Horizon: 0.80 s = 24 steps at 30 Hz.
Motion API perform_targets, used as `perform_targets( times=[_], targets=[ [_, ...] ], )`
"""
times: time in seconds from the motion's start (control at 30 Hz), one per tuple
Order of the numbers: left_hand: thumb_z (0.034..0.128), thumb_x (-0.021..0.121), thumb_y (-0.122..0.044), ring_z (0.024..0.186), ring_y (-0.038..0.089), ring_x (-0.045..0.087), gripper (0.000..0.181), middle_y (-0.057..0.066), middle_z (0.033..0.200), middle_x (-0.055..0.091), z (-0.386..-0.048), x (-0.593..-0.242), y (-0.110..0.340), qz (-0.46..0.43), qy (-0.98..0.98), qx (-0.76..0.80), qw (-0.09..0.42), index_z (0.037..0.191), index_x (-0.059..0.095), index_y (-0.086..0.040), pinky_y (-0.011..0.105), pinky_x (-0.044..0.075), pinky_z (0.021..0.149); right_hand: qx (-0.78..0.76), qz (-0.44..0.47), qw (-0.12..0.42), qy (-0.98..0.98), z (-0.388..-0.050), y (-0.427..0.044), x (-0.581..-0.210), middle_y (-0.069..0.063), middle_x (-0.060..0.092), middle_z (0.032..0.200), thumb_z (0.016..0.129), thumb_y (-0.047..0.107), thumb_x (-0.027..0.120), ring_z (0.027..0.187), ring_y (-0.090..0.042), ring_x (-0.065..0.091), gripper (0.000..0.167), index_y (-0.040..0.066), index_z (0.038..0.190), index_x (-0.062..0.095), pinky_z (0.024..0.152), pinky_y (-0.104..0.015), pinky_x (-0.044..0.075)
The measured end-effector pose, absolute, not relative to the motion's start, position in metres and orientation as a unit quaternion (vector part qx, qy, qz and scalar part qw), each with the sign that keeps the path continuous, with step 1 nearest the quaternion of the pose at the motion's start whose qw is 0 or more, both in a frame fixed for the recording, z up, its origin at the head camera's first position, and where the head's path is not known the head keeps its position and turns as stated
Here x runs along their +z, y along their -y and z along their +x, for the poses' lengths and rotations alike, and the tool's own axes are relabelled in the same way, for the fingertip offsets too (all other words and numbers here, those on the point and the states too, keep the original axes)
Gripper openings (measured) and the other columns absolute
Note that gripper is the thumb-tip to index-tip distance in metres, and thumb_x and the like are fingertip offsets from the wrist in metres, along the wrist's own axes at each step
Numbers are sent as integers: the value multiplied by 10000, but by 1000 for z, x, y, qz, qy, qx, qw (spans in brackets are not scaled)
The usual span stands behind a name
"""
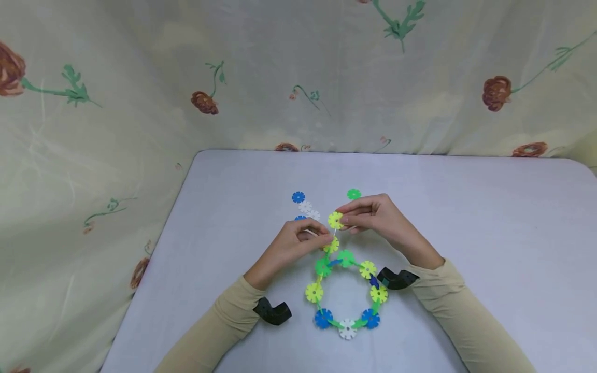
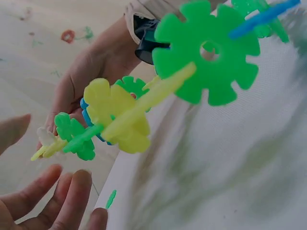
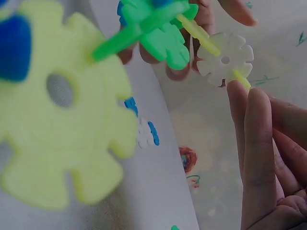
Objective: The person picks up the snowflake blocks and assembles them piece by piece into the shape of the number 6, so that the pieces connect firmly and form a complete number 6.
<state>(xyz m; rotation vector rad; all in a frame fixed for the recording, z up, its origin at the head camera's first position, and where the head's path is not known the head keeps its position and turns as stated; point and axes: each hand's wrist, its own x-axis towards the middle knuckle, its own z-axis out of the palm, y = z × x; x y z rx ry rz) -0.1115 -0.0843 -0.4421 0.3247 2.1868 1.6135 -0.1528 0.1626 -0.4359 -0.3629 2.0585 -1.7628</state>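
A ring of interlocking notched flower discs (image 1: 314,292) in green, yellow, blue and white stands over the table in front of me, with a short chain rising from its far side. At the chain's tip, my right hand (image 1: 368,215) pinches a yellow disc (image 3: 242,79) slotted into a white disc (image 3: 225,60). Beside the chain is my left hand (image 1: 298,239), its thumb (image 2: 14,130) and fingers spread apart in the left wrist view. It is nearest to the chain's lower yellow disc (image 1: 333,245); whether a finger touches it I cannot tell.
Loose discs lie beyond the hands: a blue disc (image 1: 298,197), white discs (image 1: 305,207) and another blue one on the left, and a green disc (image 1: 354,194) on the right. A flowered curtain hangs behind the pale table (image 1: 489,233). Black wrist mounts (image 1: 272,312) sit by both sleeves.
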Motion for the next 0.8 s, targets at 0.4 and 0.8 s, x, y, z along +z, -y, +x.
perform_targets(
  times=[0.4,0.8],
  targets=[
    [1040,641,-244,843,128,750,269,202,1095,746,-123,-444,78,125,-779,597,146,1143,699,-2,351,650,815,-621,-146,207,-742,-154,-155,-439,11,811,992,981,138,717,905,-284,792,274,-16,1208,731,781,-399,668],
    [1012,672,-188,765,75,707,196,240,1027,751,-126,-445,78,109,-784,596,137,1069,715,-6,304,625,790,-560,-125,161,-803,-168,-171,-448,-232,749,1163,993,204,714,981,-300,774,358,-38,1256,692,786,-358,666]
  ],
)
